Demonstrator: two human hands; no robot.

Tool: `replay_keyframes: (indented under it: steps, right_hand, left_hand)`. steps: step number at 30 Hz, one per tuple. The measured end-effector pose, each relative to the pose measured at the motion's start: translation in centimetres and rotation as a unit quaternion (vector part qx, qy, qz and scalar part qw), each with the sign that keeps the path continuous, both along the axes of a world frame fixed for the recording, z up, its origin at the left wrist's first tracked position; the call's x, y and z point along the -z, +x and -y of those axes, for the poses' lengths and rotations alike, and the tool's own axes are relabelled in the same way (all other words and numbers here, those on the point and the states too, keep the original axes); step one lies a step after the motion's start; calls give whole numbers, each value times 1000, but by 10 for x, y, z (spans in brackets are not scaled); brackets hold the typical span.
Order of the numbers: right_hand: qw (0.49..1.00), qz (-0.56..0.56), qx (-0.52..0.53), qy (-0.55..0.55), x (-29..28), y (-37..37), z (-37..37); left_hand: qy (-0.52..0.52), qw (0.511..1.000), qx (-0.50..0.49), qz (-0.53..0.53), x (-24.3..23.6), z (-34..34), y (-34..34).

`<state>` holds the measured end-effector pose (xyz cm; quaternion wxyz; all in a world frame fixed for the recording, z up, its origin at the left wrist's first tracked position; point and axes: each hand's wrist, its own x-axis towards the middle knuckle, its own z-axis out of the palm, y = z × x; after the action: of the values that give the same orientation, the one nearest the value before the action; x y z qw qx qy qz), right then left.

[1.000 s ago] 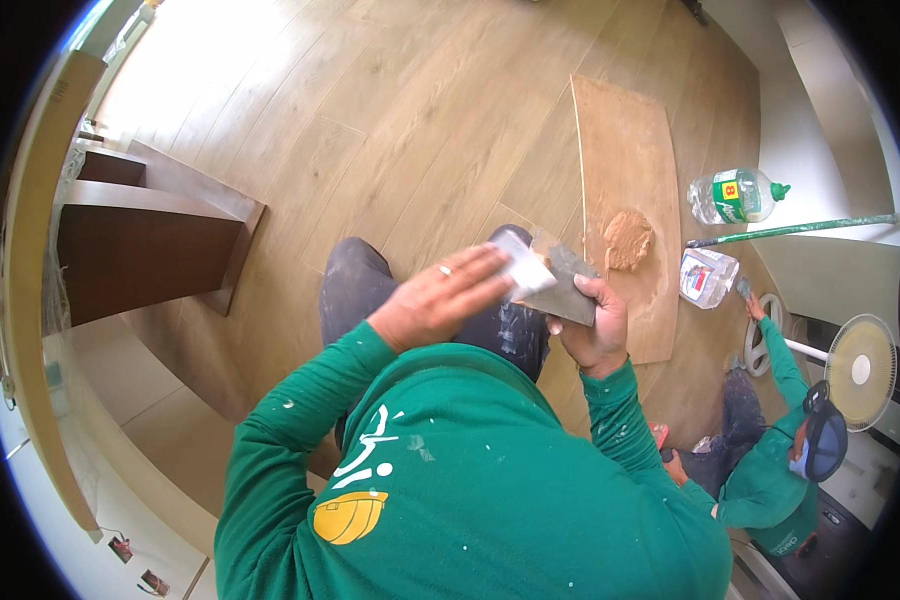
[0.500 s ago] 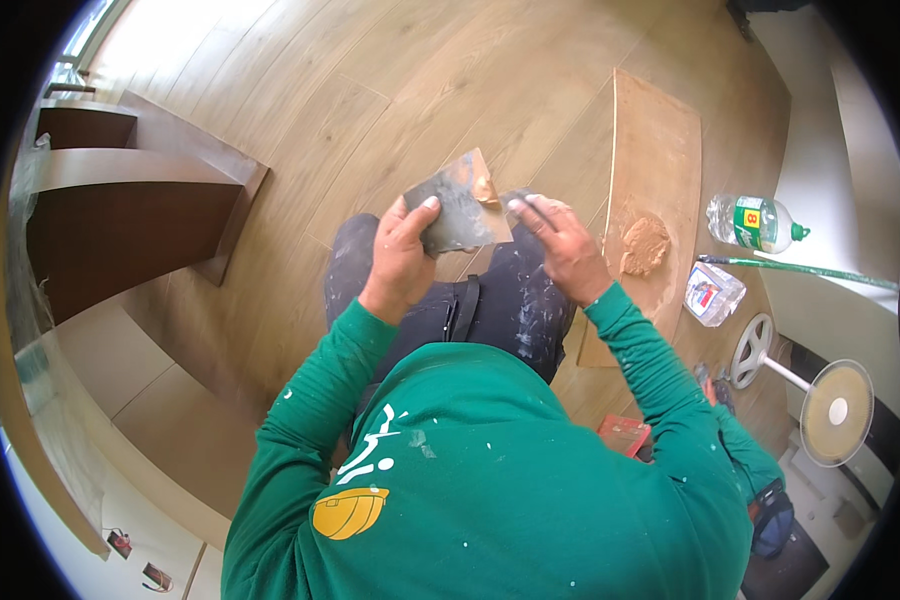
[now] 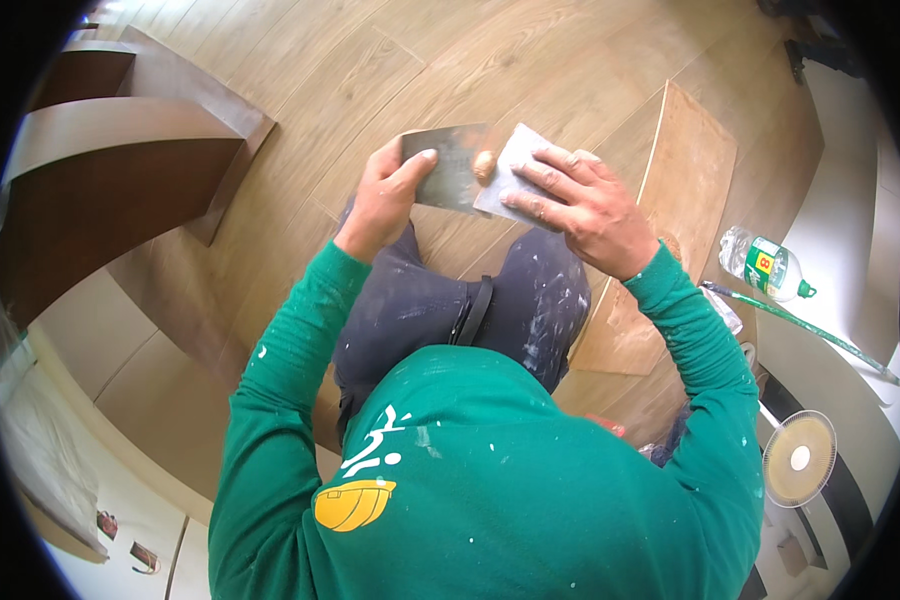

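Note:
My left hand (image 3: 378, 200) grips a dark grey flat scraper plate (image 3: 438, 175), thumb on its face. My right hand (image 3: 600, 220) holds a pale square plate (image 3: 513, 152), fingers lying across it. The plates meet above my paint-marked trousers, with a small lump of tan putty (image 3: 484, 166) on them where they come together. A thin wooden board (image 3: 692, 175) lies on the floor at right; the putty pile on it is mostly hidden behind my right hand and sleeve.
Brown curved furniture (image 3: 110, 200) stands at left. At right lie a clear bottle (image 3: 765, 265) with a green cap and a long green pole (image 3: 800, 325), near a pedestal fan (image 3: 800, 455). Wood plank floor (image 3: 370, 70) spreads ahead. A co-worker is mostly hidden behind my right arm.
The plates have swapped hands since a second ago: the dark one is now in my left, the pale one in my right. Both hands rose slightly, and the pale plate moved against the putty.

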<state>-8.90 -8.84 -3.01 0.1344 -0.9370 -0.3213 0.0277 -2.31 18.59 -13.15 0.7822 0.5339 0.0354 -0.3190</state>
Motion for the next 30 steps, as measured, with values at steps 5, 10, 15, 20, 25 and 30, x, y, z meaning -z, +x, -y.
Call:
replay_keyframes:
  steps: [5,10,15,20,25,30]
  right_hand:
    - [998,-44,54,6,84,31,51]
    - [987,-46,148,-47,233,67,119]
    - [983,-57,149,-86,306,101,136]
    - [987,-53,121,-92,337,108,153]
    - [982,-104,109,-110,315,104,139]
    - [985,-57,146,-70,332,92,133]
  left_hand:
    - [-29,988,-133,-75,47,-33,0]
    - [13,970,-130,-205,150,-75,-44]
    - [29,969,-113,-219,159,-70,-37]
    - [56,961,-120,-242,157,-61,-32]
    - [66,959,-113,-250,159,-64,-32]
    - [62,961,-102,-250,162,-58,-28]
